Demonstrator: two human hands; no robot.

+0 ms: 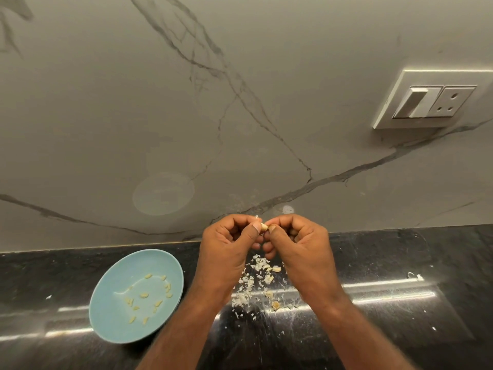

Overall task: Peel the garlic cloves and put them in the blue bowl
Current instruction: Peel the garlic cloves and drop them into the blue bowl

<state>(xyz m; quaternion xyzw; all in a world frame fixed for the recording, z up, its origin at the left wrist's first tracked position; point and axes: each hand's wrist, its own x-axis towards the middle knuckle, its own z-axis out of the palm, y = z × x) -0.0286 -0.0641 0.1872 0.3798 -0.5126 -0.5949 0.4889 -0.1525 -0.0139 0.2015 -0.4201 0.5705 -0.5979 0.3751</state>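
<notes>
While both hands are raised close together above the counter, the left hand [229, 243] and right hand [300, 243] each have fingers curled in, thumbs meeting at one small garlic clove [264, 227]. Left thumb and forefinger pinch one end; the right thumb tip presses at the other. A wisp of white skin sticks up just above the clove. The other fingers of both hands are folded toward the palms; whether they hold anything more I cannot tell.

Directly below the hands, loose garlic peel [252, 280] lies scattered on the black countertop [400, 265], with a few clove pieces [276, 268] among the scraps. Smaller white flecks spread farther right and toward the near edge.

Left of the forearms, apart from the peel, sits the blue bowl [125, 273], holding a scatter of peeled cloves [144, 295] across its bottom.

Behind the counter rises a grey veined marble backsplash [240, 102]. A white switch-and-socket plate [426, 100] is mounted on it, upper right.
</notes>
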